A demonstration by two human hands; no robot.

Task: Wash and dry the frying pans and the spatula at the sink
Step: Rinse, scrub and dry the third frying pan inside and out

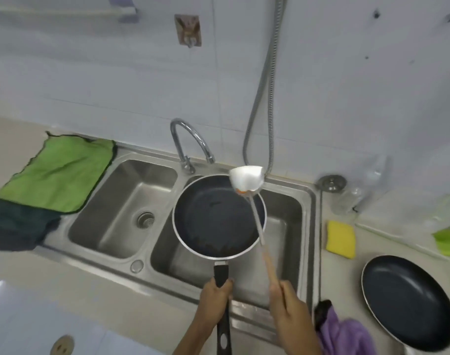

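I note the left grip [216, 290] grasping the black handle of a frying pan [218, 216], holding it level over the right basin of the sink [309, 201], just in front of the tap [190, 139]. The right grip [285, 301] grasps the wooden handle of the spatula [247, 179], whose white head stands above the pan's far rim. A second frying pan [408, 301] lies on the worktop [347, 272] to the right, near a yellow sponge [340, 239]. A green cloth [57, 172] lies left of the sink and a purple cloth [347, 334] lies beside the second pan.
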